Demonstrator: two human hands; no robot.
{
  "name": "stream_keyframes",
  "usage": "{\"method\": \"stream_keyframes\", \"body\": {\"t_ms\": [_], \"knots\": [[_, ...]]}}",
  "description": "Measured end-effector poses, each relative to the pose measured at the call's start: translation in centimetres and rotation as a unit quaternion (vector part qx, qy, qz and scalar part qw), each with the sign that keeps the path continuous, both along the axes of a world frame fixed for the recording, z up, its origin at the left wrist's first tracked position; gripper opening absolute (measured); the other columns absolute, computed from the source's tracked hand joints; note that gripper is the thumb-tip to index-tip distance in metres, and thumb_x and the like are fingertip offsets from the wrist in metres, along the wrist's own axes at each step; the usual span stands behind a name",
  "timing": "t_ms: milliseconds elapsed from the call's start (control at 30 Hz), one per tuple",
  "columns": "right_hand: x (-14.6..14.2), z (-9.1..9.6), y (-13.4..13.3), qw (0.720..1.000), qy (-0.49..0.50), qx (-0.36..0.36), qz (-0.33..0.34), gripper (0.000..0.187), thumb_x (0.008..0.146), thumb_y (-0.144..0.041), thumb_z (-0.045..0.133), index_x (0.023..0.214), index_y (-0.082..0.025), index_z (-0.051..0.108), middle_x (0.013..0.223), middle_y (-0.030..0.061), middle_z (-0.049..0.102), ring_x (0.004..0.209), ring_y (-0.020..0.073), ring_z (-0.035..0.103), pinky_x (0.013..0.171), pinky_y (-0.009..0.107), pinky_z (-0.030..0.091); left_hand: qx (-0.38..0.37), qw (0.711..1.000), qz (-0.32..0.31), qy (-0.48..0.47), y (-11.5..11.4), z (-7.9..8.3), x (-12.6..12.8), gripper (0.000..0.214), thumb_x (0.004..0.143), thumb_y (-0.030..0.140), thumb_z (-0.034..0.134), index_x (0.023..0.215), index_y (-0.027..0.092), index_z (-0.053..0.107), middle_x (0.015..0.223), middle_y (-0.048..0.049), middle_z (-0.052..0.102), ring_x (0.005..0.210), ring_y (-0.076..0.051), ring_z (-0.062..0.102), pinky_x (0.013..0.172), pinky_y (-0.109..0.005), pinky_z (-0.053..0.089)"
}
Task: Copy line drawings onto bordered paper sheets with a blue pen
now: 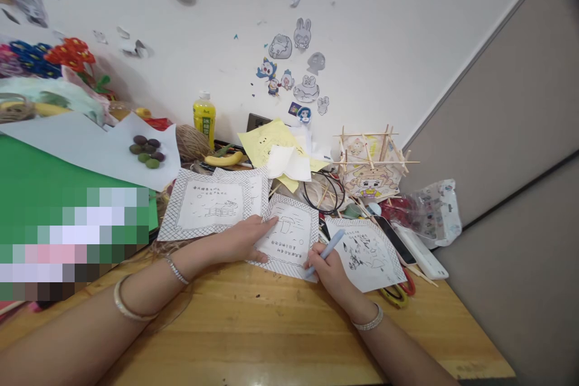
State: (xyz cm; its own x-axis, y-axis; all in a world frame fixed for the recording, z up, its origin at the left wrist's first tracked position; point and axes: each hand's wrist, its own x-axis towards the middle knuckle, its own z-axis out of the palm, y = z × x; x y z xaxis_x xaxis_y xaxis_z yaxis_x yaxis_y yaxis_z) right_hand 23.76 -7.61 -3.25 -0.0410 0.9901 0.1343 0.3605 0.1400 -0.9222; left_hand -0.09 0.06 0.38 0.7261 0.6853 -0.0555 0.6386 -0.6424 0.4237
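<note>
Bordered drawing sheet [290,244] on wooden table [226,325], between the two hands, which are apart. Left hand [246,238] on its left edge, thumb on top; can't tell if pinching or just pressing. Right hand [332,268] closed around light blue pen [335,241] at the sheet's lower right corner; tip contact unclear. Left: two overlapping bordered sheets [210,202]. Right: another drawn sheet [373,259], dark phone [395,240] beside it. Behind: yellow paper [260,139].

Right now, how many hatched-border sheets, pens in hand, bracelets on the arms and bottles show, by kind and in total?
Sheets: 4, one partly hidden
Pen: 1
Bracelets: 3
Bottle: 1
Total: 9
</note>
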Motion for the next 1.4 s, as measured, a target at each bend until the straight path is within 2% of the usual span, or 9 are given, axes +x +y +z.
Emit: {"method": "stream_keyframes", "body": {"t_ms": [300,467,767,1033,1233,1400], "knots": [[0.34,-0.21,0.23,0.999,-0.007,0.028,0.018,0.032,0.084,-0.036,0.05,0.057,-0.023,0.041,0.049,-0.004,0.047,0.047,0.0118,0.043,0.047,0.023,0.035,0.007,1.0,-0.003,-0.006,0.42,-0.49,-0.14,0.089,0.076,0.045,0.061,0.149,0.012,0.021,0.121,-0.0177,0.051,0.108,-0.032,0.05,0.091,-0.036,0.04],[0.35,-0.32,0.26,1.0,-0.006,0.017,0.015,0.031,0.084,-0.039,0.051,0.059,-0.023,0.042,0.049,-0.0043,0.048,0.046,0.0119,0.043,0.045,0.023,0.034,0.016,1.0,-0.004,-0.019,0.43,-0.68,-0.23,0.088,0.077,0.05,0.058,0.148,0.015,0.022,0.118,-0.0158,0.053,0.107,-0.032,0.051,0.089,-0.036,0.04],[0.3,0.05,0.13,1.0,-0.011,0.011,0.003,0.029,0.081,-0.033,0.048,0.056,-0.022,0.041,0.047,-0.0057,0.041,0.044,0.011,0.04,0.043,0.023,0.032,0.01,1.0,-0.001,-0.004,0.29,-0.25,-0.09,0.089,0.076,0.046,0.06,0.148,0.011,0.022,0.118,-0.0172,0.053,0.107,-0.032,0.051,0.09,-0.036,0.04],[0.56,-0.32,0.32,1.0,0.007,-0.014,0.012,0.026,0.078,-0.031,0.05,0.054,-0.021,0.044,0.052,-0.0025,0.051,0.043,0.0097,0.039,0.041,0.022,0.03,0.026,0.999,-0.01,-0.019,0.64,-0.88,-0.33,0.087,0.077,0.049,0.059,0.148,0.015,0.022,0.116,-0.015,0.054,0.106,-0.031,0.051,0.087,-0.035,0.041],[0.57,0.01,0.27,1.0,0.012,0.025,0.01,0.032,0.083,-0.036,0.05,0.055,-0.022,0.043,0.047,-0.0049,0.045,0.045,0.0113,0.043,0.046,0.023,0.035,0.014,1.0,0.001,-0.002,0.74,-0.52,-0.45,0.089,0.076,0.046,0.06,0.149,0.012,0.021,0.12,-0.0171,0.052,0.106,-0.032,0.051,0.089,-0.035,0.04],[0.66,-0.46,0.56,0.999,0.015,0.023,0.021,0.032,0.084,-0.036,0.052,0.057,-0.022,0.043,0.047,-0.0047,0.048,0.044,0.0116,0.043,0.046,0.024,0.035,0.02,1.0,0.004,0.013,0.78,-0.35,-0.44,0.089,0.075,0.046,0.06,0.149,0.014,0.021,0.121,-0.0167,0.052,0.107,-0.031,0.05,0.088,-0.034,0.041]]}}
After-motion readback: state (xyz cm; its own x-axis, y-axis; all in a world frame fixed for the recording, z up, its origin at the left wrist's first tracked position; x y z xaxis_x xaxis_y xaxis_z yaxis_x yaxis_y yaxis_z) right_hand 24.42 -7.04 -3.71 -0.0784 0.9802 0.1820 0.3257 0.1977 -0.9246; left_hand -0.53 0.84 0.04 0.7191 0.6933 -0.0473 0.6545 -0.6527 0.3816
